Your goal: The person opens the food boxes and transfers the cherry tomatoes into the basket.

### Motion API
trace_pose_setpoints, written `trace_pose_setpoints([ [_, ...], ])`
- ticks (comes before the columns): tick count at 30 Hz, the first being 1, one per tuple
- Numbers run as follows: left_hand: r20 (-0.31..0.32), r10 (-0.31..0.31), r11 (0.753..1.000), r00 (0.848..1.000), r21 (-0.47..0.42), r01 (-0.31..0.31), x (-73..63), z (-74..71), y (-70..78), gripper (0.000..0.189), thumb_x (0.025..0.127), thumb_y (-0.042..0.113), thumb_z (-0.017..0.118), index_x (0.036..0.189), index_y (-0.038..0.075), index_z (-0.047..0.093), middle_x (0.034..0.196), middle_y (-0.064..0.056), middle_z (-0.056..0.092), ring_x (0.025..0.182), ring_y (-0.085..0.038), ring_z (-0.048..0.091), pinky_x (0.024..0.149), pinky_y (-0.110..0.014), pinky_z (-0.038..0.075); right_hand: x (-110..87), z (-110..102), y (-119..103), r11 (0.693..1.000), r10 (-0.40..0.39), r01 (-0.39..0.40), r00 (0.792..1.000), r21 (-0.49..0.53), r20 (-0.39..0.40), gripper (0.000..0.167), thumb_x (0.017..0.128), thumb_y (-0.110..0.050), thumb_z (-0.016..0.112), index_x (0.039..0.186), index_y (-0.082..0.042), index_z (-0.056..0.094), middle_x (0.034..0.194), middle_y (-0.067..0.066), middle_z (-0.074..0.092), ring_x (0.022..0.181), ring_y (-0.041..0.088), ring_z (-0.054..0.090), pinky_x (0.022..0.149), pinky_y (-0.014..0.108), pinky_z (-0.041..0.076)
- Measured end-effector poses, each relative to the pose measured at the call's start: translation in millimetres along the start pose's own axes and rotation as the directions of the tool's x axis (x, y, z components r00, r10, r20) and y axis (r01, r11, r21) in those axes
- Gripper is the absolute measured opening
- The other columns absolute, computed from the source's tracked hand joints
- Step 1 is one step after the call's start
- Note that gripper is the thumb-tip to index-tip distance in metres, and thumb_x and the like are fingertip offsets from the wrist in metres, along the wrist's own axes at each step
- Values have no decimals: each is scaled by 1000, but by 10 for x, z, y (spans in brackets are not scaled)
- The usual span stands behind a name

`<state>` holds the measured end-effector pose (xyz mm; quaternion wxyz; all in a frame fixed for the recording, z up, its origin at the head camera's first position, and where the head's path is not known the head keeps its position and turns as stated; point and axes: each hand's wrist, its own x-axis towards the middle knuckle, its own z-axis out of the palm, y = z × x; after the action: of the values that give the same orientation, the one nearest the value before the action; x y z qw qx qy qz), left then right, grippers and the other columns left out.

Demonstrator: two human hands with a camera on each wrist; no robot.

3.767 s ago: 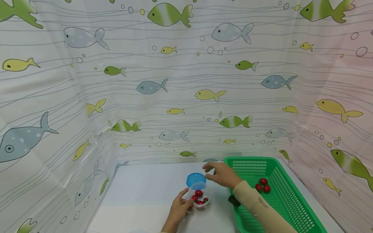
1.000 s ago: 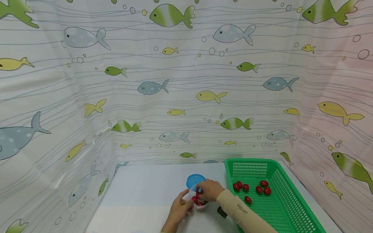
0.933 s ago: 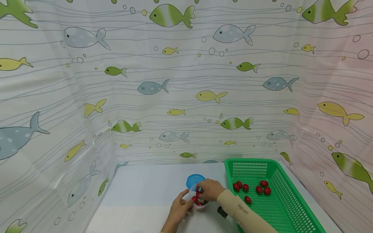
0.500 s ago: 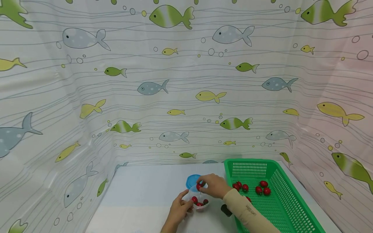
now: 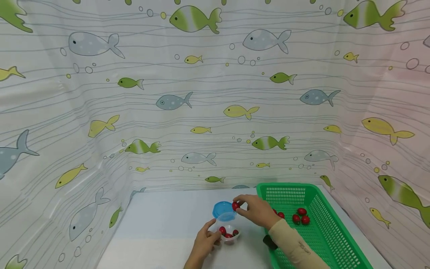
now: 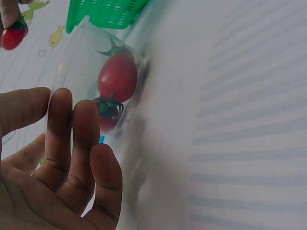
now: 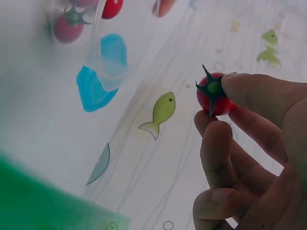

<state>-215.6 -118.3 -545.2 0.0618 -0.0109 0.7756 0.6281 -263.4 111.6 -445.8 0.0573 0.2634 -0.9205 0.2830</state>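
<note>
My left hand holds the wall of a small clear plastic container, thumb at its rim and fingers outside. Inside it lie several red cherry tomatoes with green stems. My right hand pinches one cherry tomato between thumb and fingertips, stem cap showing in the right wrist view. This tomato hangs in the air beside the blue lid, between the container and the green basket. The lid lies on the table behind the container.
The perforated green basket stands on the right with several cherry tomatoes inside; my right forearm covers part of its left rim. A fish-patterned sheet surrounds the white table at the back and sides.
My right hand has lifted a tomato out of the container and moved right, up from the rim. The basket holds more tomatoes than 3.8 s ago. The left hand stays on the container.
</note>
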Motion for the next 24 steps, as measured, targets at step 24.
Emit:
trace_pose_setpoints([
  [24, -6, -11, 1000, 1000, -4, 11, -12, 5, -1, 64, 95, 20, 68, 150, -1, 43, 78, -4, 69, 71, -18, 67, 60, -33, 48, -331, -383, 323, 990, 140, -141, 980, 5, -144, 30, 89, -28, 80, 118, -27, 72, 101, -13, 71, 65, 6, 54, 54, 27, 47],
])
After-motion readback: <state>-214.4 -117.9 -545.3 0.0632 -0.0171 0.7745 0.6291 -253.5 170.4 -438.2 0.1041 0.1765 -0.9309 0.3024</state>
